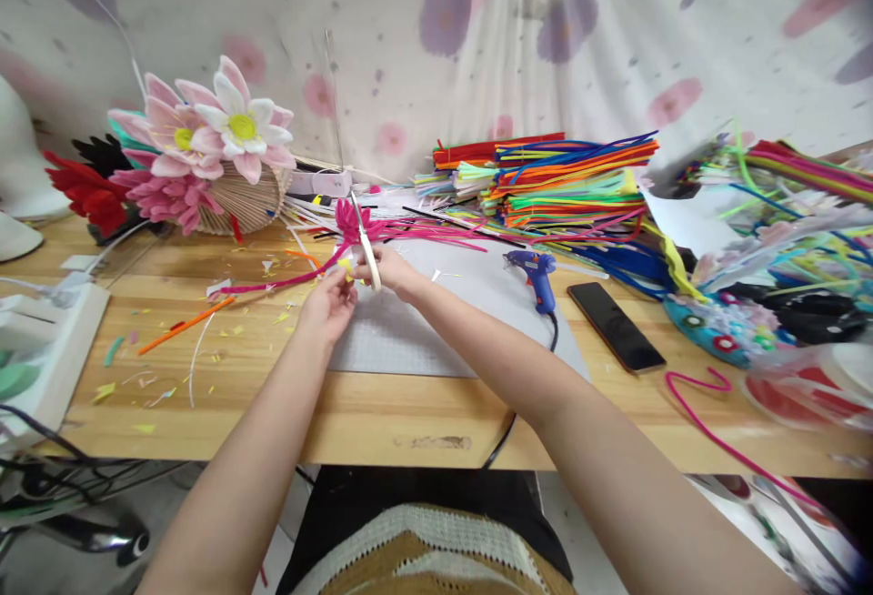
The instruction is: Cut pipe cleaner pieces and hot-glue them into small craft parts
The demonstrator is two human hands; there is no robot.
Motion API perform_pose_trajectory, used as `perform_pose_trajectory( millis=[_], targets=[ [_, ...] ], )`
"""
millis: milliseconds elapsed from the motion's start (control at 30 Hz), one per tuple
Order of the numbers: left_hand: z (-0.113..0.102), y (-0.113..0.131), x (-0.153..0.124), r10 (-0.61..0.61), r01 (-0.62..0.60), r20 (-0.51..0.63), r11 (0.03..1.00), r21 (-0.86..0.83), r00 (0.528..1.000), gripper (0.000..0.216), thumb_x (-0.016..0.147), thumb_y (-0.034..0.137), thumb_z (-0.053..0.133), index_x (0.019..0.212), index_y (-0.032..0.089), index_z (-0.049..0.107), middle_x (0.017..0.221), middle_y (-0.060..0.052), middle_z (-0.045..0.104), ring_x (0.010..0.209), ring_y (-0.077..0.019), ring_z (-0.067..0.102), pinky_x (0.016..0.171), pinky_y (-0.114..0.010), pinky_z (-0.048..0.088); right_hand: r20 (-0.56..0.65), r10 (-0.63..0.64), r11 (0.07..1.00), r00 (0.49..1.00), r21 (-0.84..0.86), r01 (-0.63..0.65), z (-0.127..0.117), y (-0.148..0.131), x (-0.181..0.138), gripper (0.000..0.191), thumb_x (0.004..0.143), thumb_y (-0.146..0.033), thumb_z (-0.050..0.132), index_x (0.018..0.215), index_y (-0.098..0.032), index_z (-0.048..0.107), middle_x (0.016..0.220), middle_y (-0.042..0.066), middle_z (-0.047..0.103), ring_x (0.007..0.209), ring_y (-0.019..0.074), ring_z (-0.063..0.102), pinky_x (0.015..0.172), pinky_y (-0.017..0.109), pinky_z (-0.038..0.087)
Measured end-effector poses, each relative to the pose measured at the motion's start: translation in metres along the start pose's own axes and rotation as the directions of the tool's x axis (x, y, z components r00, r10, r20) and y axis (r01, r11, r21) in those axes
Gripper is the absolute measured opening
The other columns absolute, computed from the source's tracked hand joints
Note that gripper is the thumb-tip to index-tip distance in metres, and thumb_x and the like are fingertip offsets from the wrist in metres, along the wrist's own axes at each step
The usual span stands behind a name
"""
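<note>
My right hand (386,273) is closed round the pale handles of a pair of scissors (362,233), whose blades point away toward the back of the table. Close beside it, my left hand (330,306) pinches a small yellow piece (345,269), too small to make out fully. Just past both hands lies a bunch of magenta pipe cleaners (352,220) with looped ends. One magenta strand (279,284) runs left from there across the table. Under my hands is a grey cutting mat (416,340).
A blue glue gun (536,277) rests on the mat, near a black phone (615,327). Stacked pipe cleaners (573,181) fill the back. Pink and white flowers (232,122) stand at left. An orange pipe cleaner (184,326) and scraps lie on the wooden table (259,395).
</note>
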State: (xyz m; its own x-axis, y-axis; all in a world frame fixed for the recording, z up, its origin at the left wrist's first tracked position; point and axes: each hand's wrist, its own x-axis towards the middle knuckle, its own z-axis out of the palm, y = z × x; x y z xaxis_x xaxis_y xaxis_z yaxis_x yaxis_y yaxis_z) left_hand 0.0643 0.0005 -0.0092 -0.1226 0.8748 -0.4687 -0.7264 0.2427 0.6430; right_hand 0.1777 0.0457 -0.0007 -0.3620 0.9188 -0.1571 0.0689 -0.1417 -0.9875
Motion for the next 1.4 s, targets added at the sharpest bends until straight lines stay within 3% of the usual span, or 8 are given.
perform_pose_trajectory(
  millis=[100, 333, 533, 733, 900, 1067, 1200, 1400],
  targets=[
    [-0.010, 0.012, 0.001, -0.144, 0.108, 0.194, 0.977, 0.186, 0.970, 0.009, 0.077, 0.019, 0.055, 0.084, 0.014, 0.058, 0.073, -0.004, 0.063, 0.066, -0.0126, 0.062, 0.060, -0.024, 0.053, 0.161, 0.011, 0.994, 0.987, -0.106, 0.006, -0.014, -0.005, 0.000, 0.030, 0.055, -0.019, 0.073, 0.067, -0.015, 0.046, 0.046, -0.007, 0.045, 0.043, 0.0057, 0.042, 0.041, 0.018, 0.032],
    [-0.017, 0.036, 0.007, -0.268, 0.049, 0.261, 0.778, 0.626, 0.927, 0.029, 0.064, 0.017, 0.071, 0.091, 0.013, 0.060, 0.084, -0.010, 0.068, 0.073, -0.0179, 0.066, 0.066, -0.029, 0.055, 0.476, 0.078, 0.951, 0.876, -0.299, 0.078, -0.033, -0.012, 0.004, 0.029, 0.054, -0.025, 0.072, 0.064, -0.014, 0.048, 0.044, -0.007, 0.046, 0.040, 0.0047, 0.040, 0.037, 0.017, 0.030],
    [-0.012, 0.037, 0.005, -0.256, -0.010, 0.270, 0.708, 0.706, 0.928, 0.043, 0.054, 0.011, 0.077, 0.094, 0.014, 0.060, 0.082, -0.012, 0.069, 0.071, -0.0205, 0.067, 0.061, -0.030, 0.055, 0.555, 0.135, 0.944, 0.821, -0.324, 0.064, -0.038, -0.015, 0.002, 0.035, 0.050, -0.028, 0.076, 0.065, -0.015, 0.047, 0.049, -0.007, 0.047, 0.043, 0.0046, 0.042, 0.038, 0.016, 0.033],
    [-0.012, 0.033, 0.006, -0.184, -0.040, 0.242, 0.713, 0.700, 0.953, 0.046, 0.049, 0.008, 0.078, 0.090, 0.012, 0.059, 0.079, -0.012, 0.068, 0.069, -0.0219, 0.067, 0.058, -0.030, 0.054, 0.549, 0.159, 0.940, 0.820, -0.339, 0.045, -0.041, -0.011, 0.007, 0.038, 0.047, -0.029, 0.077, 0.067, -0.015, 0.048, 0.051, -0.007, 0.048, 0.045, 0.0053, 0.044, 0.038, 0.016, 0.033],
    [-0.015, 0.025, 0.007, -0.003, -0.101, 0.177, 0.811, 0.576, 0.984, 0.034, 0.055, 0.001, 0.071, 0.080, 0.013, 0.052, 0.069, -0.008, 0.066, 0.061, -0.0181, 0.066, 0.060, -0.029, 0.053, 0.519, 0.090, 0.948, 0.850, -0.307, 0.087, -0.045, -0.006, 0.009, 0.037, 0.050, -0.034, 0.076, 0.065, -0.015, 0.047, 0.052, -0.006, 0.048, 0.044, 0.0042, 0.041, 0.038, 0.017, 0.031],
    [-0.015, 0.022, 0.011, 0.224, -0.222, 0.002, 0.962, 0.158, 0.975, 0.014, 0.067, 0.001, 0.061, 0.069, 0.012, 0.053, 0.069, -0.004, 0.066, 0.070, -0.0130, 0.066, 0.071, -0.024, 0.052, 0.394, -0.032, 0.967, 0.918, -0.218, 0.128, -0.046, -0.003, -0.005, 0.039, 0.067, -0.051, 0.061, 0.068, -0.016, 0.045, 0.056, -0.004, 0.048, 0.046, 0.0045, 0.042, 0.040, 0.017, 0.032],
    [-0.012, 0.026, 0.017, 0.206, -0.219, -0.133, 0.971, -0.092, 0.969, 0.011, 0.076, 0.006, 0.052, 0.071, 0.014, 0.057, 0.063, 0.000, 0.063, 0.070, -0.0095, 0.065, 0.075, -0.023, 0.051, 0.470, 0.037, 0.954, 0.882, -0.278, 0.108, -0.041, 0.004, -0.012, 0.041, 0.073, -0.056, 0.055, 0.075, -0.016, 0.043, 0.059, -0.004, 0.047, 0.049, 0.0052, 0.044, 0.043, 0.017, 0.037],
    [-0.003, 0.025, 0.018, 0.175, -0.228, -0.270, 0.957, -0.179, 0.947, 0.017, 0.078, 0.006, 0.049, 0.065, 0.016, 0.053, 0.051, 0.004, 0.053, 0.063, -0.0078, 0.062, 0.074, -0.022, 0.052, 0.571, 0.169, 0.918, 0.804, -0.389, 0.083, -0.032, 0.006, -0.013, 0.039, 0.076, -0.053, 0.053, 0.082, -0.016, 0.046, 0.060, -0.004, 0.047, 0.050, 0.0059, 0.045, 0.043, 0.017, 0.039]
  ],
)
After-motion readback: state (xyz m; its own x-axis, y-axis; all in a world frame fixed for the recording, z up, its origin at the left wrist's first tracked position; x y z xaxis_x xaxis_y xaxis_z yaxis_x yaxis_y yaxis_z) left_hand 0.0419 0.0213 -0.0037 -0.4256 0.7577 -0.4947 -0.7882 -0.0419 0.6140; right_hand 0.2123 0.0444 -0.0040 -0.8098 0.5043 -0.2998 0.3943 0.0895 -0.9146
